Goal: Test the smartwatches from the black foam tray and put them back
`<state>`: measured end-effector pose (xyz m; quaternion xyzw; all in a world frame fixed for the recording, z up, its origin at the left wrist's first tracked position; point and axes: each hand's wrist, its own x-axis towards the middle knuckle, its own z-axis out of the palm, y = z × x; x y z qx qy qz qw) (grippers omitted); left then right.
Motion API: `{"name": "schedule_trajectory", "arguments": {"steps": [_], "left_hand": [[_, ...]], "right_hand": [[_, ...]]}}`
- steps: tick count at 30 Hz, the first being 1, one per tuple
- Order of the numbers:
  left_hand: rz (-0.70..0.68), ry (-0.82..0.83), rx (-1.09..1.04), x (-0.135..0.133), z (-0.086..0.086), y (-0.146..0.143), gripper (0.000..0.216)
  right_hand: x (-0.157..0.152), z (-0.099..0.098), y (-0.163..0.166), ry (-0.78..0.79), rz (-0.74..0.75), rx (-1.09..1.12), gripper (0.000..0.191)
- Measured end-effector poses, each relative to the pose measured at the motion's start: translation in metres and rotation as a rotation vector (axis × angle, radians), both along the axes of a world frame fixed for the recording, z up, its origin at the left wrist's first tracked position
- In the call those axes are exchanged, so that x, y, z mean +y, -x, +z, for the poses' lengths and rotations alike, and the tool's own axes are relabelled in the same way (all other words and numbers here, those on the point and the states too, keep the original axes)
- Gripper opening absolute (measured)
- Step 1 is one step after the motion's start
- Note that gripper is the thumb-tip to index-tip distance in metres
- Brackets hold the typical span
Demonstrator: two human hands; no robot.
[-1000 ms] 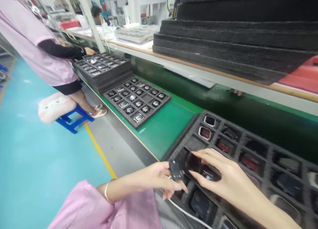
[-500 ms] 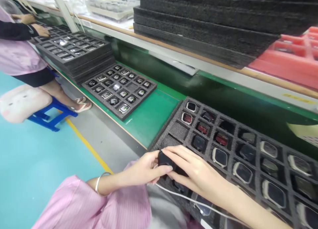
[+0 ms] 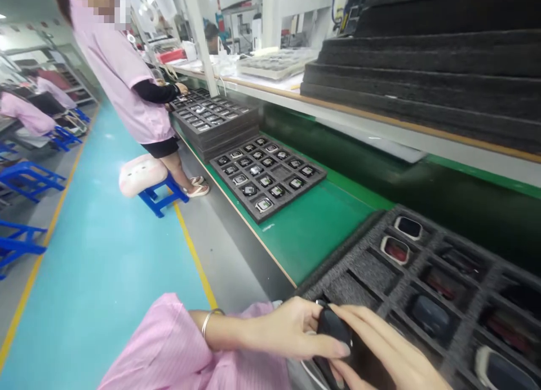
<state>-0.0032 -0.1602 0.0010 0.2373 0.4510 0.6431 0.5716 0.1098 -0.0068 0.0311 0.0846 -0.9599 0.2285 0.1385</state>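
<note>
My left hand point(image 3: 296, 328) is closed around a dark smartwatch point(image 3: 335, 326), thumb lying across its face. From the other side, the fingers of my right hand point(image 3: 393, 350) rest against the same watch. Part of the watch is covered by the fingers. Beneath both hands is a grey foam tray point(image 3: 363, 266) with watches in its compartments. A watch with a pale frame and reddish screen point(image 3: 396, 249) lies close by in that tray. A white cable point(image 3: 311, 373) passes below my hands.
A second foam tray point(image 3: 291, 197) of watches lies farther along the green bench point(image 3: 291, 243). Beyond it stands a tray stack point(image 3: 228, 133), with a co-worker point(image 3: 122, 74) beside it. Black foam sheets point(image 3: 406, 69) are piled on the shelf. A blue stool point(image 3: 163, 198) stands on the floor.
The view has swung left and upward, bringing more of the aisle and the co-worker into sight. My hands still hold the dark watch and appear lower in the picture.
</note>
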Motion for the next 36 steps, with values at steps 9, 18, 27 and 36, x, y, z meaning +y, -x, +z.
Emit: {"name": "schedule_trajectory", "arguments": {"steps": [9, 18, 27, 36], "left_hand": [[0.010, 0.097, 0.138, -0.014, 0.016, -0.009, 0.021], [-0.006, 0.108, 0.241, -0.016, 0.020, -0.014, 0.013], [0.000, 0.116, 0.338, -0.018, 0.015, -0.014, 0.015], [-0.021, 0.148, 0.344, -0.019, 0.014, -0.014, 0.020]], "right_hand": [[-0.017, 0.012, -0.009, 0.178, -0.029, -0.112, 0.041], [-0.022, 0.012, -0.015, 0.175, -0.037, -0.086, 0.041], [-0.023, 0.014, -0.016, 0.122, -0.034, -0.112, 0.039], [-0.022, 0.016, -0.015, 0.106, -0.030, -0.110, 0.033]]}}
